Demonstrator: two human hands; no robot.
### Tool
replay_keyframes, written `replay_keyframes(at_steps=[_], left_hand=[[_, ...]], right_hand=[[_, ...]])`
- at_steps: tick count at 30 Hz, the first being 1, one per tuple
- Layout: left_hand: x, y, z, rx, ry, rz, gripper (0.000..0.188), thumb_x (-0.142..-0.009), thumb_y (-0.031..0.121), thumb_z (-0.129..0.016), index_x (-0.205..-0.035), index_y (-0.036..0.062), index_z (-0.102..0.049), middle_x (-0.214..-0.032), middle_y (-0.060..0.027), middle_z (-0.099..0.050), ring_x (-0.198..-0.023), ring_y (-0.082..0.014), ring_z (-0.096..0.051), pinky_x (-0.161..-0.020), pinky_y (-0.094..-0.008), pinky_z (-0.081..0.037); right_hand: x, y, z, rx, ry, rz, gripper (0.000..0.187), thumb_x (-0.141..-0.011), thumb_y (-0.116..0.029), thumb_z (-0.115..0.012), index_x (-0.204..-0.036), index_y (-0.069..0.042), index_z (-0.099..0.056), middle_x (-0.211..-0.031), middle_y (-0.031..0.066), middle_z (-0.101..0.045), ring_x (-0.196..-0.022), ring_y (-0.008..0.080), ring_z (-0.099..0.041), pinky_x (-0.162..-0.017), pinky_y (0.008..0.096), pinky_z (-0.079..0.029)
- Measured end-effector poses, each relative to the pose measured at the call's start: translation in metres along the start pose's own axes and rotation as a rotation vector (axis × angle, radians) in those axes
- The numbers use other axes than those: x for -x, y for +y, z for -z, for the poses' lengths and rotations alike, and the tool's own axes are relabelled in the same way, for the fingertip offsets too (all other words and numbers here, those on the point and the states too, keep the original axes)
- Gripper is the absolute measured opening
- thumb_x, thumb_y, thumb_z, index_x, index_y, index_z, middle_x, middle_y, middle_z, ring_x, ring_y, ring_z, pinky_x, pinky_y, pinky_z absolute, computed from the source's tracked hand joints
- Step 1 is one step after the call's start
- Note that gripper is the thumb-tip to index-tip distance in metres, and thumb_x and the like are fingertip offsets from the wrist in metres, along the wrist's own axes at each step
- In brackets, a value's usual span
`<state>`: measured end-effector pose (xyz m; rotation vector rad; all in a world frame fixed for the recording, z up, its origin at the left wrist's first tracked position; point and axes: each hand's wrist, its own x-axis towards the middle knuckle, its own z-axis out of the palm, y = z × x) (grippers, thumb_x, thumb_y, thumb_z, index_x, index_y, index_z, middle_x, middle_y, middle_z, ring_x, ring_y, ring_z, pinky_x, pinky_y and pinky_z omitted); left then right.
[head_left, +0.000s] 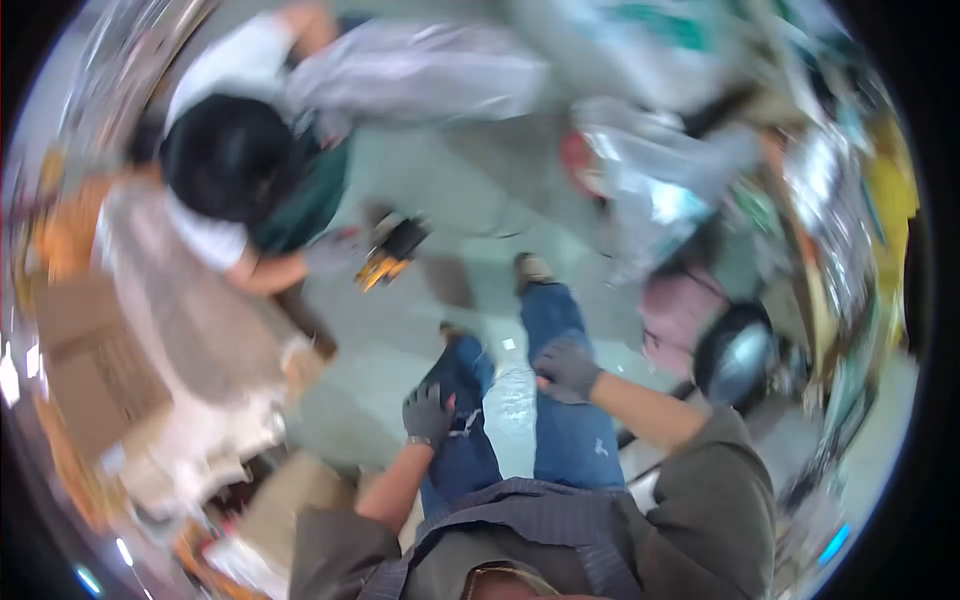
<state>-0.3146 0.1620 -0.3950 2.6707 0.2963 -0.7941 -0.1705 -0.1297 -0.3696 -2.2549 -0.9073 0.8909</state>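
My left hand (pixel 428 413), in a dark grey glove, rests on my left thigh over blue jeans (pixel 572 440). Its fingers lie spread on the cloth, holding nothing. On my right knee lies my right hand (pixel 567 371), gloved the same way, fingers stretched over the denim and nothing visible in it. A shiny, clear plastic-like patch (pixel 515 400) shows between my legs, too blurred to name. Farther off, a co-worker's gloved hand (pixel 335 250) is beside a black and yellow tool (pixel 392 250), whose exact kind is smeared.
The co-worker (pixel 235 160) bends over at the far left, near a long plastic-wrapped bundle (pixel 420 70). A cardboard box (pixel 100 360) stands at left. Plastic bags (pixel 660 180), a pink bag (pixel 680 310) and a dark round object (pixel 735 355) are at right.
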Motion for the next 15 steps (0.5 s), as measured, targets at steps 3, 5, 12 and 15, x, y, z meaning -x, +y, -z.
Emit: replay_keyframes(at_steps=[3, 5, 12, 15], left_hand=[[0.056, 0.027, 0.013, -0.097, -0.149, -0.272, 0.053, -0.081, 0.05, -0.056, -0.115, 0.0089, -0.057, -0.123, -0.0136, -0.053, -0.11, -0.0351, -0.052, -0.091, -0.0471, -0.041], [0.071, 0.045, 0.06, -0.182, -0.352, -0.605, 0.055, -0.081, 0.053, -0.055, -0.117, 0.0118, -0.058, -0.123, -0.0138, -0.054, -0.112, -0.0341, -0.051, -0.091, -0.0467, -0.041], [-0.002, -0.051, 0.128, -0.384, -0.752, -0.407, 0.06, -0.083, 0.06, -0.048, -0.112, 0.0086, -0.063, -0.111, -0.0207, -0.062, -0.104, -0.0363, -0.059, -0.089, -0.0432, -0.045], [-0.063, -0.06, 0.137, -0.75, -0.879, -0.47, 0.061, -0.082, 0.06, -0.051, -0.115, 0.0098, -0.062, -0.114, -0.0221, -0.061, -0.108, -0.0328, -0.059, -0.092, -0.0419, -0.044]], right_hand=[[0.047, -0.047, -0.044, 0.298, 0.173, -0.324, 0.033, -0.08, -0.033, -0.056, -0.1, -0.008, -0.06, -0.109, 0.0119, -0.057, -0.103, 0.0314, -0.052, -0.089, 0.0409, -0.041], [0.074, -0.101, -0.047, 0.086, 0.042, -0.739, 0.04, -0.084, -0.036, -0.054, -0.112, -0.007, -0.056, -0.117, 0.0134, -0.055, -0.11, 0.0329, -0.051, -0.096, 0.0404, -0.039], [0.196, -0.219, -0.04, -0.433, 0.381, -1.05, 0.048, -0.084, -0.044, -0.052, -0.12, -0.012, -0.056, -0.12, 0.0132, -0.056, -0.115, 0.0314, -0.051, -0.096, 0.0408, -0.04], [0.248, -0.236, -0.036, -0.733, 0.517, -1.3, 0.045, -0.084, -0.044, -0.054, -0.112, -0.009, -0.061, -0.108, 0.0136, -0.063, -0.106, 0.0315, -0.058, -0.091, 0.0394, -0.045]])
